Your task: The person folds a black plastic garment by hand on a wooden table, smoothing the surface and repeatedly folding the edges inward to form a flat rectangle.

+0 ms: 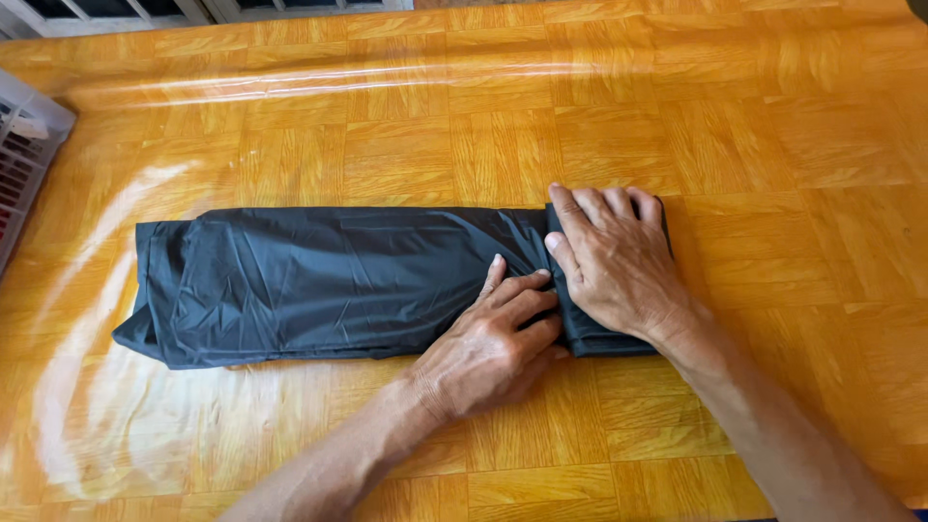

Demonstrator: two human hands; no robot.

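Cloth: dark cloth (pixel 329 285) lies across the middle of the table (pixel 773 116), folded into a long, narrow band; its right end is doubled over or rolled under the hands.
Right hand: right hand (pixel 614 261) rests flat on the doubled end, fingers together and extended, pressing down (nothing gripped).
Left hand: left hand (pixel 493 338) sits just beside it, touching; fingers curled together, tips tucked at the edge of the fold.
Progress: lengthwise folding appears done; judged as one short turn made at the right end, most of the band left flat.
Surroundings: grey crate (pixel 24 155) at the left table edge, well apart.
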